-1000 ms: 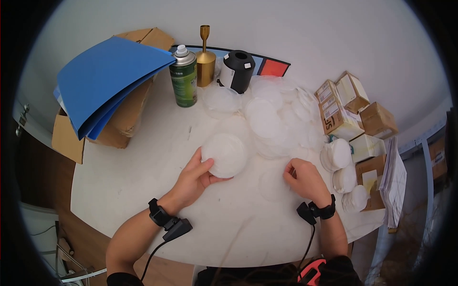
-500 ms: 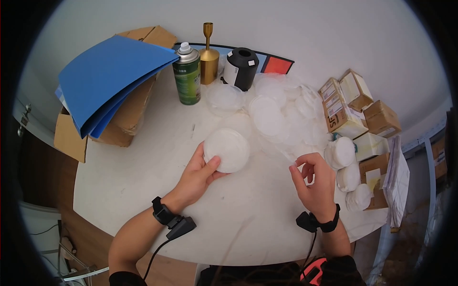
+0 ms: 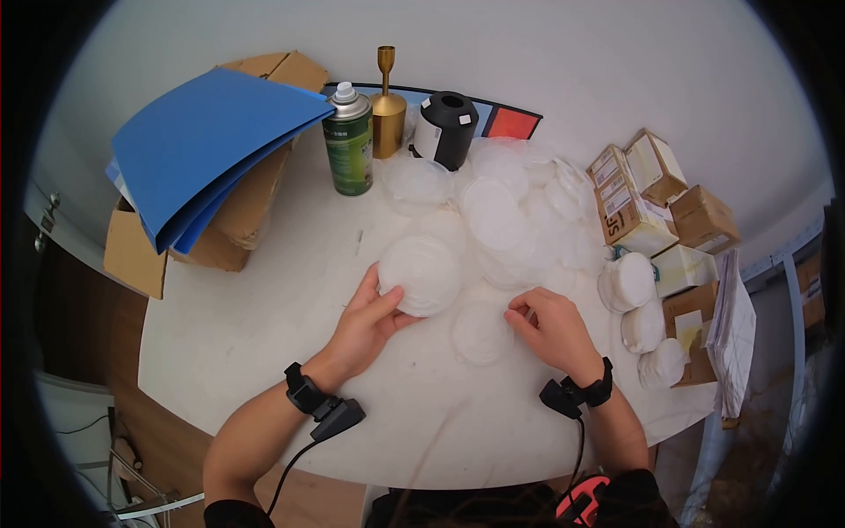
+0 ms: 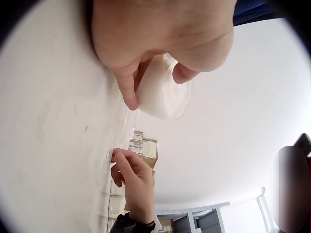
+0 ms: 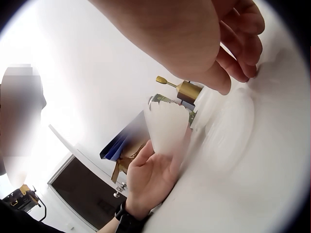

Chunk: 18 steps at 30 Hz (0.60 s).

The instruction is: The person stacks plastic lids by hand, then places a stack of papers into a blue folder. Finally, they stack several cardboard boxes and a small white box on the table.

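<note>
My left hand (image 3: pixel 361 330) grips a thick stack of round, translucent plastic lids (image 3: pixel 422 275), thumb on the top face and fingers round the far side. From the right wrist view, the stack (image 5: pixel 167 127) is milky white and tilted, its edges layered. To the right, my right hand (image 3: pixel 554 330) pinches a single clear plastic lid (image 3: pixel 481 334) at its rim, low over the table. The right wrist view has this lid (image 5: pixel 231 128) just below the thumb and fingertips. Behind both hands spreads a pile of loose lids (image 3: pixel 497 216).
A green spray can (image 3: pixel 350 145), gold candle holder (image 3: pixel 388 123) and black-and-white cylinder (image 3: pixel 446 132) stand at the back. Blue folders (image 3: pixel 211 141) lie on a carton at left. White bundles (image 3: pixel 627 282) and small cardboard boxes (image 3: pixel 704 220) line the right side of the table (image 3: pixel 422 422).
The right hand moved up and right, then came back left and down, with the single lid showing flat beside it now. The left hand keeps its grip on the stack, shifting slightly.
</note>
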Each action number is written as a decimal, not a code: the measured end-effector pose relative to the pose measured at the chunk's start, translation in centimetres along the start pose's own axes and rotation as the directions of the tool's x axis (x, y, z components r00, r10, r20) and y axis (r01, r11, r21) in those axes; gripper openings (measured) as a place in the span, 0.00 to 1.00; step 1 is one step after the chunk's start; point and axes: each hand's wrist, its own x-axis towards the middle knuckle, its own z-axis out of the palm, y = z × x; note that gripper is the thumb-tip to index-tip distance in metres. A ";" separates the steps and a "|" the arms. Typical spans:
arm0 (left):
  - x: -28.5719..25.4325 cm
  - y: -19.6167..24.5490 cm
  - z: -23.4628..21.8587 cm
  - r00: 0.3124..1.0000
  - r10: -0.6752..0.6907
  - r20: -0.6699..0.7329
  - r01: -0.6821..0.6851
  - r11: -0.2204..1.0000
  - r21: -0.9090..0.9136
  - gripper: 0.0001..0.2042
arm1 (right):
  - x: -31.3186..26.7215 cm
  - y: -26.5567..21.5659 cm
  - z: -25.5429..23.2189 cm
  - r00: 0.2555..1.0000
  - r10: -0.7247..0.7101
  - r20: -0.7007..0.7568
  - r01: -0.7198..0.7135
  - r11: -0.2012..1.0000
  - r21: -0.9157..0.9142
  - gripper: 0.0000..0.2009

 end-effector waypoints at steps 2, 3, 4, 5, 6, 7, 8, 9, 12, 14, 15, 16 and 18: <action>0.0 -0.1 0.0 1.000 -0.003 -0.003 0.003 1.000 0.011 0.29 | 0.5 0.4 0.8 0.999 -0.034 0.014 0.033 0.999 0.031 0.06; 0.0 -0.2 0.0 1.000 -0.002 -0.011 0.002 1.000 0.023 0.29 | 0.6 0.4 1.0 0.999 -0.046 0.027 0.046 0.999 -0.003 0.06; 0.0 -0.3 0.0 1.000 0.000 -0.020 0.000 0.999 0.034 0.29 | 0.6 0.5 1.1 0.997 -0.058 0.041 0.060 0.998 -0.036 0.06; 0.1 -0.4 0.0 1.000 0.005 -0.012 -0.005 0.999 0.044 0.29 | 0.8 0.5 1.2 0.996 -0.072 0.058 0.076 0.995 -0.069 0.06; 0.1 -0.5 -0.1 1.000 0.011 -0.005 -0.011 0.999 0.054 0.29 | 0.9 0.1 0.9 0.998 -0.037 0.059 0.039 0.999 -0.033 0.06; 0.1 -0.6 -0.1 1.000 0.016 0.002 -0.016 0.998 0.063 0.29 | 0.9 -0.8 0.1 0.998 -0.002 0.062 0.002 1.000 0.004 0.05; 0.1 -0.4 0.0 1.000 0.008 -0.009 -0.007 0.999 0.034 0.30 | 0.9 -1.7 -0.7 0.997 0.035 0.069 -0.038 0.998 0.040 0.05; 0.0 0.0 0.3 1.000 -0.003 -0.019 0.003 1.000 0.004 0.31 | 0.9 -2.5 -1.5 0.999 -0.027 0.037 0.021 0.988 0.151 0.04; -0.1 0.2 -0.4 0.999 -0.029 0.034 0.031 0.998 -0.056 0.36 | 1.8 -3.8 -2.4 0.960 -0.164 -0.225 0.232 0.918 0.321 0.06; -0.1 0.2 -0.3 0.997 -0.027 0.066 0.031 0.998 -0.054 0.39 | 2.6 -6.1 -1.5 0.932 -0.218 -0.288 0.292 0.925 0.244 0.06; -0.2 0.3 0.1 0.998 -0.019 0.065 0.021 0.999 -0.036 0.40 | 3.1 -7.2 -1.0 0.914 -0.248 -0.320 0.322 0.925 0.204 0.06; -0.2 0.3 0.3 0.998 -0.009 0.063 0.010 1.000 -0.017 0.41 | 3.7 -7.6 -0.3 0.889 -0.312 -0.335 0.364 0.925 0.105 0.07; 0.0 -0.2 -0.1 0.996 0.014 0.090 -0.012 1.000 -0.020 0.41 | 4.4 -8.3 0.7 0.867 -0.348 -0.357 0.382 0.924 0.025 0.07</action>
